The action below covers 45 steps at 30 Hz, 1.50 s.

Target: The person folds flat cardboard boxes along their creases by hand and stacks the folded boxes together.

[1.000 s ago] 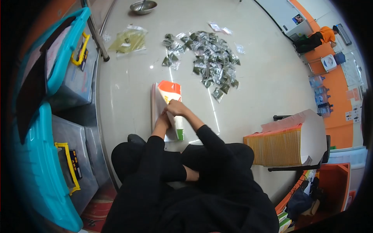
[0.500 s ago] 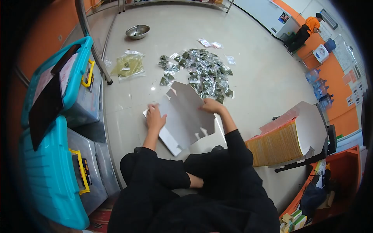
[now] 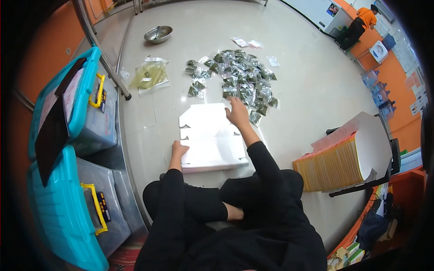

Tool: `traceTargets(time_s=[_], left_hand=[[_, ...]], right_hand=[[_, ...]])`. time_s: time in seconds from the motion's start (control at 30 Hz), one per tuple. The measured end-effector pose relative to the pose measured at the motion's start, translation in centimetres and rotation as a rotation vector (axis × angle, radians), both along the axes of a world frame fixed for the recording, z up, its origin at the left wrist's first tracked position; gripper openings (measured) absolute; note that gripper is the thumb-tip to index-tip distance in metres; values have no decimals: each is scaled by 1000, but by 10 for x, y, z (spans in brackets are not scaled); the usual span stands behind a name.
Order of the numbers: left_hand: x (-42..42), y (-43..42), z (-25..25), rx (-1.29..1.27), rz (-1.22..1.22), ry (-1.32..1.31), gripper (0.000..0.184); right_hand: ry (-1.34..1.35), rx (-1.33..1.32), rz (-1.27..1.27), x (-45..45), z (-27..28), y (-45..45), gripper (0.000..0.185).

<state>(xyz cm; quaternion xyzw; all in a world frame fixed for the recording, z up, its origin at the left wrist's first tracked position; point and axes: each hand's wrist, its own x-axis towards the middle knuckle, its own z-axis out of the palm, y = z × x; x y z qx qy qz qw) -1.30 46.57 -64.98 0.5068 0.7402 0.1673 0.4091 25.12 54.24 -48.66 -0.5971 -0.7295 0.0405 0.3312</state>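
A white die-cut cardboard sheet (image 3: pixel 210 135) with notches and tabs lies flat on the floor before my crossed legs. Its thick near edge looks like several layers. My left hand (image 3: pixel 179 150) pinches the sheet's left edge, thumb on top. At the far right corner, my right hand (image 3: pixel 237 113) has its fingers stretched apart and touches or hovers over the edge; contact there is unclear. Just beyond the fingers spreads a pile of clear packets with dark green triangular contents (image 3: pixel 246 79).
Beyond lie a yellowish plastic bag (image 3: pixel 150 74) and a metal bowl (image 3: pixel 158 35). Teal-lidded bins (image 3: pixel 58 203) line the left. On the right, a stack of yellow-orange flat cardboard (image 3: pixel 327 167) leans by a black frame. A person in orange (image 3: pixel 361 25) stands far right.
The cardboard sheet, earlier tilted and grey-sided between both hands, now lies flat with its white side up. My right hand has moved farther out, and my left hand has shifted slightly nearer me.
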Motion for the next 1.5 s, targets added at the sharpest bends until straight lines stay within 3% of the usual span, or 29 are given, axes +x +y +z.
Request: traceTargets(time_s=[0.07,0.1,0.13,0.2,0.3,0.43,0.5,0.53,0.6,0.63,0.7,0.8,0.93,1.03,1.23,1.33,1.4,1.43,1.5], left_hand=[[7,-2,18,-10,158,24,54],[9,-4,40,-100,83,-7,74],[15,-8,51,-103,80,-5,74],[30,-14,63,-236,239,225,95],[40,-20,65,-374,112,292,109],[31,-10,45,-410,110,280,110],[16,-3,44,-412,-193,-134,116],[17,-3,41,-412,-192,-131,116],[31,-13,68,-168,53,13,93],[31,-14,71,-166,51,17,93],[28,-13,63,176,72,79,79],[26,-9,62,401,99,54,72],[30,-6,77,525,141,-66,66],[34,-5,84,579,142,110,62],[40,-5,104,755,142,-92,60],[35,3,89,804,172,-198,52],[22,16,57,915,-131,212,41],[21,13,51,936,-191,181,32],[18,4,34,1129,-172,-140,32]], right_hand=[[-75,-487,-223,20,-27,-19,38],[-140,-650,-303,29,-38,-31,43],[-205,-814,-382,39,-51,-45,49],[-146,-1074,-328,64,-90,-61,65],[24,-1019,-457,72,-131,-73,72],[-18,-1024,-473,67,-124,-71,74],[177,-1059,-326,67,-111,-73,66],[180,-1059,-323,68,-105,-74,66],[388,-1082,-133,68,-99,-76,56],[392,-1080,-133,65,-100,-77,56],[415,-646,-161,57,-108,-76,45],[564,-463,-96,54,-104,-69,42],[753,-419,48,56,-94,-60,35],[782,-416,50,55,-96,-58,37],[892,-390,36,47,-94,-56,37],[969,-467,35,47,-87,-56,38],[883,-423,-2,44,-66,-62,35],[829,-402,47,46,-53,-70,31],[755,-361,112,44,-34,-81,31]])
